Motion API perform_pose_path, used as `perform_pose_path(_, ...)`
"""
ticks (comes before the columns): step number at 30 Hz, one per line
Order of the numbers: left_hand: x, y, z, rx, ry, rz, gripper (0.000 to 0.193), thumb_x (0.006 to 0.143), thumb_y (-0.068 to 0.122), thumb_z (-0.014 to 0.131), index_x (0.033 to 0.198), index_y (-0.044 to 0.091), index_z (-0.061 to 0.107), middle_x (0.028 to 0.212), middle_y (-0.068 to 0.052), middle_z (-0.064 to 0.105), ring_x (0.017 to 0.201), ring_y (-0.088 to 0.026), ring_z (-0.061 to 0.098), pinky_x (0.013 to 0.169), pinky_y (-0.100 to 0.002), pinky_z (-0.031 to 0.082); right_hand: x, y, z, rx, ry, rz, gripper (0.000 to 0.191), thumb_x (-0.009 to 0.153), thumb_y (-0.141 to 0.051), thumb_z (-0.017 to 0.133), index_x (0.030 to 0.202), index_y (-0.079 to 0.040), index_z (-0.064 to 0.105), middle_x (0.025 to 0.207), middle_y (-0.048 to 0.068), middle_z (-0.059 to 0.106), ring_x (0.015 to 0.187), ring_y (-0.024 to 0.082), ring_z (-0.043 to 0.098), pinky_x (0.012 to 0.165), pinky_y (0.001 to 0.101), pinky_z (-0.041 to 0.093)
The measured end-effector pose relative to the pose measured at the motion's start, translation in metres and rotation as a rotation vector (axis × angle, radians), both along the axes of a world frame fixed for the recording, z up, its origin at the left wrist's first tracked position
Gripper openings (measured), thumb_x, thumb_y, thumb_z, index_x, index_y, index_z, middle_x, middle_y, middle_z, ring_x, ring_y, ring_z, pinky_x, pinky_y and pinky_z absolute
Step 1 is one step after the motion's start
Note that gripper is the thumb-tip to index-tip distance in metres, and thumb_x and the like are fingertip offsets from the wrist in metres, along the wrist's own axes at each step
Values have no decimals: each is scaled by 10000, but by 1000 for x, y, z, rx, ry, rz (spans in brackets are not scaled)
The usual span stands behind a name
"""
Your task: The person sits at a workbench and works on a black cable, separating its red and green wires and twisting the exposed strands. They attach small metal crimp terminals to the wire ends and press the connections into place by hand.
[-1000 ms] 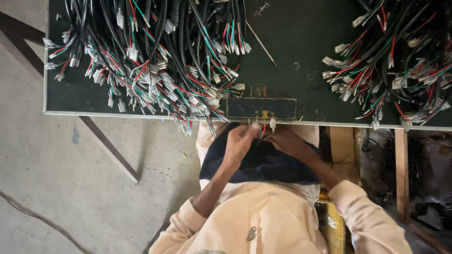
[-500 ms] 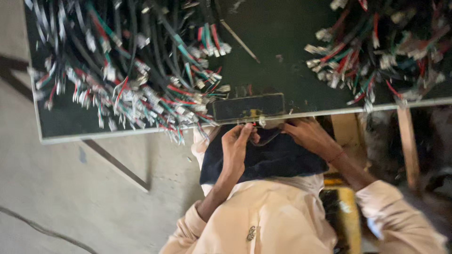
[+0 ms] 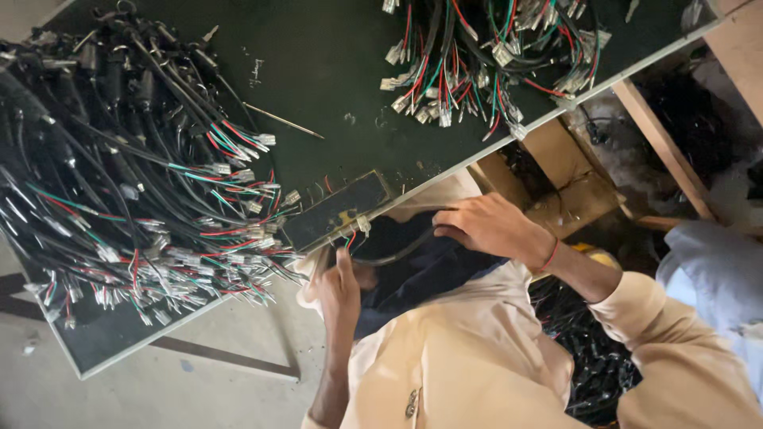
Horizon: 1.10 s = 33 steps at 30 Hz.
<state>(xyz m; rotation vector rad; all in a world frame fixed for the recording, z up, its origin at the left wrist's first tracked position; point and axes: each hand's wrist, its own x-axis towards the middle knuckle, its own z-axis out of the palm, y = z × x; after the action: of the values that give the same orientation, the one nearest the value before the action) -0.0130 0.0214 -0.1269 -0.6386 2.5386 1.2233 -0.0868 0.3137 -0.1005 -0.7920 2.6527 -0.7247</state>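
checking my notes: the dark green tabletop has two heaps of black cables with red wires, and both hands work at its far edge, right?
Not quite. In the head view both hands, left hand and right hand, work at the dark green tabletop's near edge, against the person's body. The two heaps of black cables are there.

Two heaps of black cable harnesses (image 3: 119,183) (image 3: 485,56) lie on the dark worktable (image 3: 334,71). A thin metal rod (image 3: 282,121) lies between them. A wooden crate (image 3: 568,179) sits below.

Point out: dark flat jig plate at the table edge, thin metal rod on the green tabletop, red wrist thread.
dark flat jig plate (image 3: 338,210), head view, middle of its top face
thin metal rod (image 3: 283,121), head view, mid-shaft
red wrist thread (image 3: 550,254), head view, over the wrist
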Motion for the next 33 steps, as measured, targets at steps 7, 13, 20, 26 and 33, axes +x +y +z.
perform_pose_path(7, 22, 52, 43, -265, 712, -605, 537, 762, 249, 848, 1220, 50, 650, 1142, -142, 677, 1099, -357, 624, 921, -494, 464, -8, 2, -23, -189, -158, -37, 321, 868, -365, 728, 1023, -86, 693, 783, 156, 730, 768, 359, 703, 659, 469, 542)
perform_pose_path(13, -28, 129, 15, -351, 583, -830, 876, 754, 91, 734, 1534, -72, 372, 1125, -153, 618, 1070, -309, 599, 953, -443, 443, -11, -7, -14, -99, -619, -298, 306, 889, -230, 652, 1108, -28, 580, 757, 197, 734, 668, 353, 739, 612, 456, 563)
perform_pose_path(20, -33, 125, 5, -198, 652, -837, 488, 886, 131, 690, 1338, 5, 556, 956, -101, 623, 907, -279, 623, 797, -432, 463, -10, 25, 4, -453, -374, 47, 459, 978, -384, 684, 1192, 20, 651, 983, 165, 763, 853, 231, 725, 732, 389, 559)
perform_pose_path(26, -33, 129, 6, -121, 703, -783, 372, 853, 102, 664, 1223, 80, 633, 966, -80, 641, 868, -269, 652, 771, -437, 490, 2, 60, 9, -37, -679, -157, 431, 925, -420, 634, 1120, -39, 685, 733, 97, 749, 659, 180, 697, 636, 354, 553)
perform_pose_path(33, -37, 117, 18, -106, 715, -769, 424, 829, 128, 692, 1246, 97, 622, 946, -59, 633, 875, -259, 634, 772, -436, 462, 4, 65, 12, -168, -927, -384, 354, 968, -355, 588, 1028, -26, 706, 659, 10, 658, 575, 121, 592, 515, 300, 474)
